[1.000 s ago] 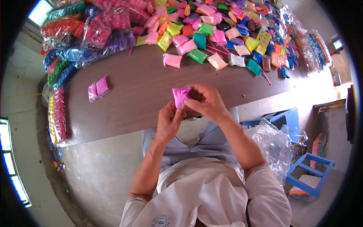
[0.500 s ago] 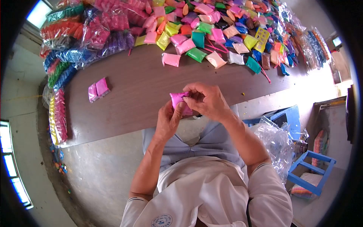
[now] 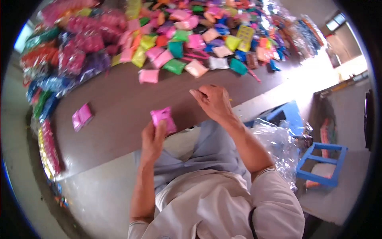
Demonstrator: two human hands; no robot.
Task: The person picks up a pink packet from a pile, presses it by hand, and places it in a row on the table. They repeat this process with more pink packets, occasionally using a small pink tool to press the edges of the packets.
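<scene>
My left hand [image 3: 153, 139] holds a small, puffy, bright pink packet [image 3: 164, 120] by its lower edge, thumb on top, just above the table's front edge. To the right and apart from the packet is my right hand [image 3: 215, 101]. Its fingers are curled in and its thumb points left; what they hold, if anything, is hidden. Two pink-purple packets [image 3: 82, 116] lie side by side on the brown table [image 3: 115, 103], left of my hands.
A large heap of colourful packets [image 3: 175, 66] covers the far side of the table. Bundled bags [image 3: 71, 51] are stacked at the left. Clear plastic wrap [image 3: 276, 145] and a blue stool frame [image 3: 324, 163] are at the right, below the table.
My right hand has come away from the pink packet. My left hand, still holding it, has moved left and slightly down in view. The camera view has shifted and blurred.
</scene>
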